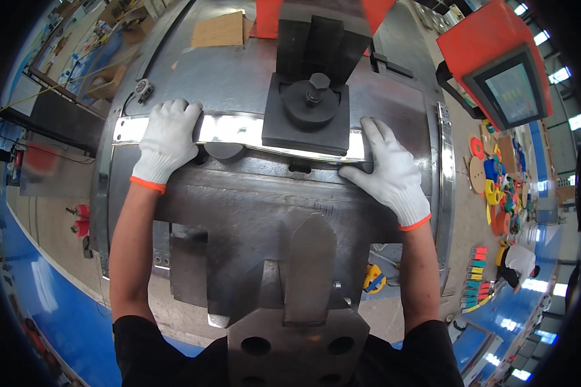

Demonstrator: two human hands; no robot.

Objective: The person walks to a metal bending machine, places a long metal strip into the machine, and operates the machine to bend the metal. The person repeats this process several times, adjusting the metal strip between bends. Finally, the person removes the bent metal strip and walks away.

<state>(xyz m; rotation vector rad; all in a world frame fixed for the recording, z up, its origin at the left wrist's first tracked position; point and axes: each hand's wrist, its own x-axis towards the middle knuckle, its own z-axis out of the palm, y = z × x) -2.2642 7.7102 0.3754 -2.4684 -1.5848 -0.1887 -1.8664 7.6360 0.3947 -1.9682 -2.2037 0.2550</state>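
A long, shiny flat metal strip (232,129) lies crosswise on the dark machine bed, its middle passing under a black press block (277,137) with a round boss and bolt on top. Both my hands wear white knit gloves with orange cuffs. My left hand (166,137) is closed over the strip left of the block, fingers curled over its far edge. At the strip's right end, my right hand (389,169) lies with fingers stretched forward and thumb spread apart, touching the end. A dark round stop (224,152) sits against the strip's near edge.
A red control box (503,64) with a screen stands at the upper right. Cardboard (217,29) lies on the bed's far left. A thick steel plate with holes (297,332) juts toward my body. A blue-and-yellow tape measure (373,279) lies below my right forearm.
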